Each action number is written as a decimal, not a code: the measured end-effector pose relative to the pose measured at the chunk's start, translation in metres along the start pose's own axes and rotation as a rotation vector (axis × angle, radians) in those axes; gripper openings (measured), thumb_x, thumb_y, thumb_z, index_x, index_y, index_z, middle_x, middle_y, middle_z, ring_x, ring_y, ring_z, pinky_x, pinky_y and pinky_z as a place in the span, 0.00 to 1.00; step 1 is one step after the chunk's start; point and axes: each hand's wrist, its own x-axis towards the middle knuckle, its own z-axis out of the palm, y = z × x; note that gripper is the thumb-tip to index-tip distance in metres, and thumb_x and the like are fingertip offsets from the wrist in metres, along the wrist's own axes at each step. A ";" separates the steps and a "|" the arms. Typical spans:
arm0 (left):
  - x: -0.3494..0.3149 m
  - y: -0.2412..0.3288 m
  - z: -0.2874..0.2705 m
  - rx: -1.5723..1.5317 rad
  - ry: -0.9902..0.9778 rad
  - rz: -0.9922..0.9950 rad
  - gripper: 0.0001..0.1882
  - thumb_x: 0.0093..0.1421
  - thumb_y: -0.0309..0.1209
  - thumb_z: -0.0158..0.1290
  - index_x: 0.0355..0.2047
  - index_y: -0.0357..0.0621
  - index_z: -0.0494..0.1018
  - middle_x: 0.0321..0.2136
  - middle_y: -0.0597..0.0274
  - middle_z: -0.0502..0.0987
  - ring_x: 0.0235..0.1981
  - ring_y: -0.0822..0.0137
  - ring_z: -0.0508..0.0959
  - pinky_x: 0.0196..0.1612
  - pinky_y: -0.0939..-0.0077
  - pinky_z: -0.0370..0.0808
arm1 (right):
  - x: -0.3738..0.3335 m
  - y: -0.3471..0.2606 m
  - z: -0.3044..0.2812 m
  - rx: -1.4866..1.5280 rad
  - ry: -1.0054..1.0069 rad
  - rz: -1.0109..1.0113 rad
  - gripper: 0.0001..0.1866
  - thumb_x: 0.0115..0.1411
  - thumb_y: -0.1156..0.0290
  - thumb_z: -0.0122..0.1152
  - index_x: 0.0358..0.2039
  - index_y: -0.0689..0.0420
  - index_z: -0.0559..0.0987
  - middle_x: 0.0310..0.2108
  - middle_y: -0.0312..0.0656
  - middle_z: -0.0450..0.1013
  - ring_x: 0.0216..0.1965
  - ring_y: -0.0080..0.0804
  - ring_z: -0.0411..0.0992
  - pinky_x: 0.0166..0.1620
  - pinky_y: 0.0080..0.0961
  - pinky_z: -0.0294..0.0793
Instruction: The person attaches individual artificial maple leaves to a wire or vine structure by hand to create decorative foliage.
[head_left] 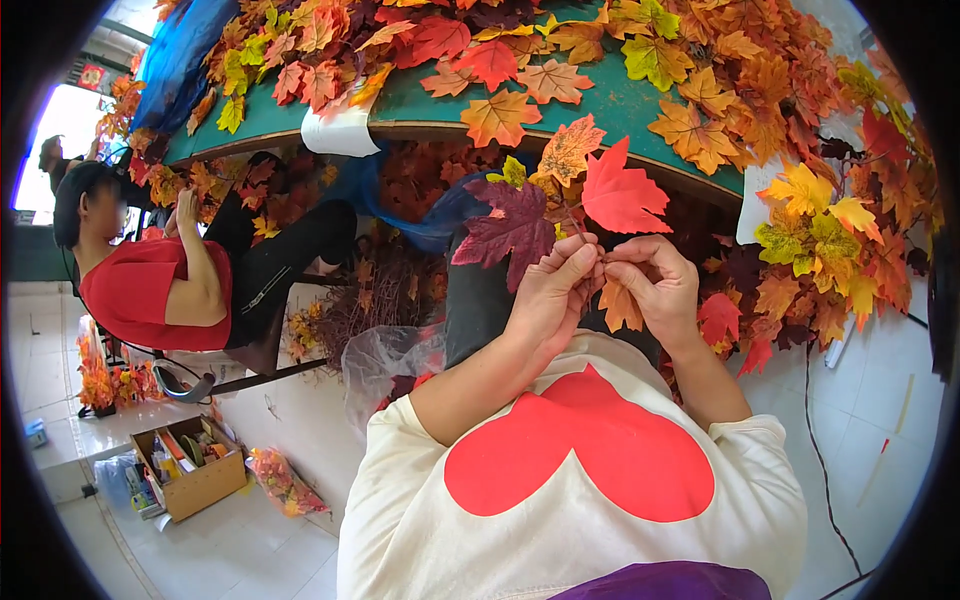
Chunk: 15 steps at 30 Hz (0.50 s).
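A sprig of artificial maple leaves stands up from my fingers, with a dark purple leaf (pixel 510 228), a speckled orange leaf (pixel 571 150), a bright red leaf (pixel 622 190) and a small yellow-green leaf (pixel 512 173). My left hand (pixel 558 285) is closed in a pinch round its thin stem. Fingertip to fingertip with it, my right hand (pixel 655 283) pinches at the lower stem; the exact spot is covered by the fingers. Below, between the two hands, hangs another orange leaf (pixel 620 306).
A green table (pixel 420 108) heaped with artificial leaves curves ahead. More foliage (pixel 800 250) hangs at the right. On the left sits a person in a red top (pixel 150 290). A cardboard box (pixel 205 478) and a bagged leaf bundle (pixel 285 480) lie on the floor. A cable (pixel 815 440) crosses the right floor.
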 end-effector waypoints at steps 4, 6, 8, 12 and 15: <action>-0.002 0.000 0.001 0.027 -0.011 0.013 0.08 0.56 0.25 0.51 0.38 0.39 0.71 0.30 0.65 0.73 0.29 0.75 0.72 0.35 0.84 0.71 | -0.001 -0.002 0.000 -0.110 0.008 -0.085 0.07 0.48 0.83 0.60 0.30 0.65 0.74 0.26 0.39 0.74 0.29 0.22 0.74 0.34 0.16 0.74; -0.002 0.001 0.001 0.037 -0.018 0.022 0.08 0.56 0.25 0.51 0.37 0.39 0.71 0.30 0.65 0.73 0.29 0.75 0.72 0.35 0.84 0.71 | -0.001 -0.004 0.000 -0.144 0.006 -0.111 0.07 0.48 0.83 0.60 0.29 0.65 0.74 0.26 0.39 0.74 0.29 0.22 0.74 0.34 0.16 0.74; -0.002 0.000 0.002 0.064 -0.016 0.039 0.08 0.56 0.25 0.51 0.37 0.39 0.71 0.30 0.65 0.73 0.29 0.75 0.72 0.34 0.84 0.70 | -0.002 -0.005 0.000 -0.178 0.004 -0.138 0.06 0.48 0.83 0.60 0.29 0.64 0.74 0.26 0.39 0.74 0.29 0.22 0.74 0.33 0.16 0.74; -0.002 0.000 0.002 0.068 -0.022 0.052 0.09 0.56 0.25 0.51 0.38 0.39 0.71 0.30 0.65 0.73 0.29 0.75 0.71 0.35 0.85 0.70 | -0.002 -0.006 0.002 -0.234 0.024 -0.187 0.06 0.48 0.83 0.61 0.28 0.63 0.74 0.26 0.39 0.74 0.28 0.22 0.74 0.33 0.16 0.74; -0.004 0.001 0.004 0.081 -0.029 0.055 0.09 0.56 0.25 0.51 0.38 0.39 0.71 0.30 0.65 0.73 0.29 0.76 0.71 0.35 0.85 0.69 | -0.002 -0.004 0.001 -0.263 0.039 -0.200 0.06 0.47 0.82 0.62 0.27 0.63 0.74 0.26 0.40 0.74 0.28 0.23 0.74 0.32 0.16 0.74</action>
